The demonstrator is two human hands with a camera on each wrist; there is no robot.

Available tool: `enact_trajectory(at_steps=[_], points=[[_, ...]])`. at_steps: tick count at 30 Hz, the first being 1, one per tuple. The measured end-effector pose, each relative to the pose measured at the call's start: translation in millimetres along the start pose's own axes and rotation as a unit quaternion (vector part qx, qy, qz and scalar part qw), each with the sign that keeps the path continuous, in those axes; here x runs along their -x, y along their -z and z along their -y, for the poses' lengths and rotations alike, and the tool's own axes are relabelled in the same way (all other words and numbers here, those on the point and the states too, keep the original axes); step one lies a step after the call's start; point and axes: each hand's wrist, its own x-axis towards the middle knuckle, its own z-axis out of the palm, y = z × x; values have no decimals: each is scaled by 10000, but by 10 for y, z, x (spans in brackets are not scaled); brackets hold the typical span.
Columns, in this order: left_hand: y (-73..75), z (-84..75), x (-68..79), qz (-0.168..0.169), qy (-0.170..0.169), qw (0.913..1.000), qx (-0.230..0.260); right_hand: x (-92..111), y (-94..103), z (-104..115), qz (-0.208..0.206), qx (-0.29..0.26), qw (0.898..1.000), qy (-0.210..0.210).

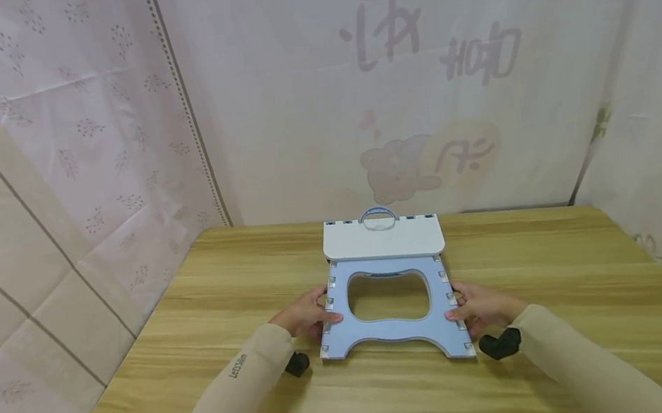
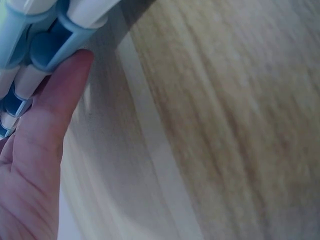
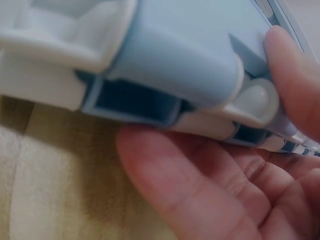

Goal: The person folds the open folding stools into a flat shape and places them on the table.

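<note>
A light-blue and white plastic folding stool (image 1: 393, 329) is held in front of me, its blue leg panel with a large cut-out facing up. The white panel (image 1: 387, 246) at its far end carries a small blue-and-white loop handle (image 1: 377, 210). My left hand (image 1: 306, 312) grips the stool's left side, thumb on top. On the opposite side my right hand (image 1: 483, 305) has its thumb on the blue face and its other fingers under the edge. Blue and white hinge segments (image 3: 200, 65) run along that edge in the right wrist view.
Beneath the stool is a wood-grain table (image 1: 233, 277). Patterned pale curtains (image 1: 290, 99) stand behind it and on both sides. Black wrist devices (image 1: 501, 343) sit by my cream sleeves (image 1: 251, 359).
</note>
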Motion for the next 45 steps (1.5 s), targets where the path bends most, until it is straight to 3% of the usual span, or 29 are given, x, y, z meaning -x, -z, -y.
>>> enact_trajectory(at_steps=[20, 28, 32, 45], points=[[-24, -32, 26, 14, 41, 9992, -390, 30, 3, -4, 234, -75, 9996, 134], [-35, 29, -6, -8, 128, 9990, -433, 2, 2, -88, 438, -547, 9975, 101], [-24, 57, 7, -8, 173, 9981, -591, -21, 2, -129, 581, -447, 9972, 157], [-20, 44, 7, -59, 353, 9964, -773, -13, -14, -127, 402, -294, 9987, 68]])
